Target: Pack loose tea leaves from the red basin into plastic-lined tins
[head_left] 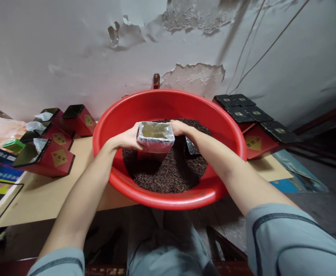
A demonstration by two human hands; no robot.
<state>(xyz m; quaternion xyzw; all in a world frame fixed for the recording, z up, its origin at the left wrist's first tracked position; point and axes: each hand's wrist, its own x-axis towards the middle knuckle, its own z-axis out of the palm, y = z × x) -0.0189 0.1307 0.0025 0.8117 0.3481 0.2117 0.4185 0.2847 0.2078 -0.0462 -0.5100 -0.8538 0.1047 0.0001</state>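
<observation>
A red tea tin (pixel 155 147) with a clear plastic bag lining its mouth is held over the large red basin (pixel 168 200). My left hand (pixel 131 137) grips the tin's left side, and my right hand (pixel 179 127) closes on its far right corner. The bag is folded over the rim, and I can see into the open mouth. Below lie dark, loose tea leaves (pixel 168 178) across the basin's bottom. A black lid (pixel 192 148) rests on the leaves, partly hidden behind my right forearm.
Several open red tins (pixel 57 157), some with bags sticking out, stand on the board (pixel 41 199) at left. Several tins with black lids (pixel 279 132) stand at right. Behind the basin rises a peeling wall (pixel 70 50). A green object (pixel 14 145) lies at far left.
</observation>
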